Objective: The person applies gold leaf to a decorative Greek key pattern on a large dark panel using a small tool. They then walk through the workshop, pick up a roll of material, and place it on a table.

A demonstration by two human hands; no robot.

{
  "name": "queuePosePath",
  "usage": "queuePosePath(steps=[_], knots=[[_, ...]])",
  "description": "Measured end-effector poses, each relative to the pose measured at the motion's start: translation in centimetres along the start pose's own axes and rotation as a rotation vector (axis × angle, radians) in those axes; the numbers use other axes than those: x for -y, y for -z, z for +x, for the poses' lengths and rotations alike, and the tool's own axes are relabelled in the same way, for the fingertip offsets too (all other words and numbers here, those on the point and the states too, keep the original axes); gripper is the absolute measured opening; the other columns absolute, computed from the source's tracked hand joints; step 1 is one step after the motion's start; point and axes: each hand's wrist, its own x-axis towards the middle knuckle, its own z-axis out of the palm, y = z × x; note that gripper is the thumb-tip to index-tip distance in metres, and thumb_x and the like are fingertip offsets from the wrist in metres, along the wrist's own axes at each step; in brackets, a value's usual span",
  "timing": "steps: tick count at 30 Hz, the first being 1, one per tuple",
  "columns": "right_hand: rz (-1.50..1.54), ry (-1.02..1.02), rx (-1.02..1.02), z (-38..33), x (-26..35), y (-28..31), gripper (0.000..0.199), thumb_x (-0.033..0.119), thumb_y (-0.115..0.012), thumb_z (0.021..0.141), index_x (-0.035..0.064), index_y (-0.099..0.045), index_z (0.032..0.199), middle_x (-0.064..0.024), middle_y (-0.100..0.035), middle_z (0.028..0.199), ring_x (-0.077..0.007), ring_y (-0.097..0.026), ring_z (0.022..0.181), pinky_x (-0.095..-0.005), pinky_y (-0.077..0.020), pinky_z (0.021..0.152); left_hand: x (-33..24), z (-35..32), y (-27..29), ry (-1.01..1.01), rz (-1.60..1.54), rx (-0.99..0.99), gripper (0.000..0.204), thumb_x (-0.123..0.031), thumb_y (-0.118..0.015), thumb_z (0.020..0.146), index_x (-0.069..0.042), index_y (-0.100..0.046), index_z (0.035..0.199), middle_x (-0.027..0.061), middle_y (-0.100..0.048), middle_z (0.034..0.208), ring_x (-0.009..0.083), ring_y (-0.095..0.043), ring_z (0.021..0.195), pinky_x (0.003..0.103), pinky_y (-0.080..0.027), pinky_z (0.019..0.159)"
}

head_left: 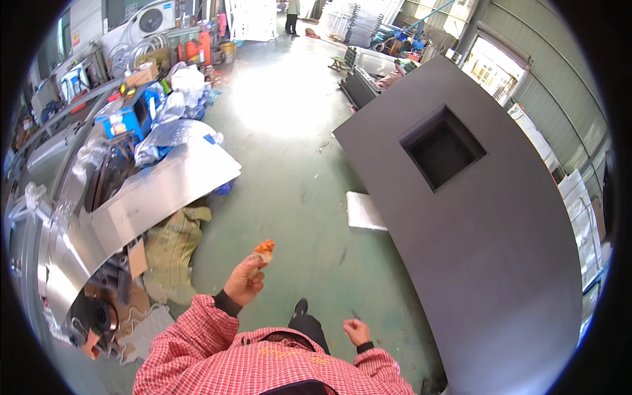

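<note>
My left hand (245, 280) is raised in front of me, its thumb and fingers pinched on a small orange-and-white piece (264, 251). The piece is crumpled-looking, orange on top and pale below; its exact kind is unclear. Lower and to the right, my right hand (356, 331) hangs over the floor with its fingers curled in. Whether anything is inside it cannot be made out. Both arms wear red checked sleeves with dark cuffs. The large dark grey panel (487, 243) lies to my right, apart from both hands, with a square recess (446, 150) toward its far end.
Green floor (289, 178) runs ahead, with a white slab (366, 210) beside the panel. On the left are a bent metal sheet (164, 178), a yellowish sack (174, 250), a wire spool (99, 315) and a blue box (128, 117). Far off stands a person (293, 16).
</note>
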Motion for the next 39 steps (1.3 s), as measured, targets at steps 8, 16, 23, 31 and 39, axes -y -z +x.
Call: queuePosePath(steps=[8,16,23,31,39], knots=[[0.360,-0.114,0.083,22.0,10.0,0.5,0.023,0.014,-0.064,0.079,0.0008,-0.063,0.097,-0.0051,-0.064,0.081,-0.0102,-0.059,0.070,-0.0223,-0.0470,0.062,-6.7,18.9,-5.1,0.012,0.081,-0.018,0.006,-0.018,-0.056,0.085,-0.017,-0.050,0.088,-0.0056,-0.050,0.082,0.0049,-0.036,0.053,0.018,-0.031,0.046],[0.374,0.391,0.803,45.0,38.1,-4.1,0.039,0.015,-0.063,0.081,0.0040,-0.053,0.118,-0.0074,-0.060,0.105,-0.0129,-0.058,0.091,-0.0270,-0.0468,0.081,-15.5,31.9,-7.0,-0.112,0.037,-0.293,0.011,-0.014,-0.059,0.083,-0.015,-0.053,0.091,-0.0071,-0.052,0.076,0.0037,-0.036,0.048,0.018,-0.027,0.041],[0.749,0.239,0.753,60.7,48.0,-9.9,0.034,0.011,-0.062,0.083,-0.0005,-0.055,0.114,-0.0035,-0.060,0.101,-0.0102,-0.055,0.091,-0.0245,-0.0455,0.080,-24.3,49.9,-6.6,-0.188,0.134,-0.290,0.013,-0.013,-0.061,0.083,-0.014,-0.055,0.095,-0.0080,-0.043,0.059,0.0026,-0.034,0.042,0.019,-0.024,0.036],[0.915,0.249,0.418,78.8,54.4,-4.9,0.021,0.012,-0.059,0.085,0.0023,-0.059,0.103,-0.0019,-0.062,0.095,-0.0080,-0.056,0.083,-0.0231,-0.0464,0.071,-33.6,69.9,-15.1,-0.041,0.347,-0.099,0.016,-0.013,-0.064,0.082,-0.012,-0.057,0.096,-0.0060,-0.048,0.065,0.0032,-0.038,0.046,0.018,-0.030,0.040],[1.057,0.086,-0.011,100.6,53.7,2.2,0.013,0.012,-0.059,0.084,0.0047,-0.062,0.094,-0.0003,-0.063,0.086,-0.0063,-0.056,0.071,-0.0203,-0.0454,0.063,-40.1,91.0,-17.8,0.084,0.486,-0.136,0.017,-0.024,-0.060,0.085,-0.010,-0.054,0.093,-0.0045,-0.040,0.057,0.0051,-0.030,0.041,0.021,-0.022,0.037]])
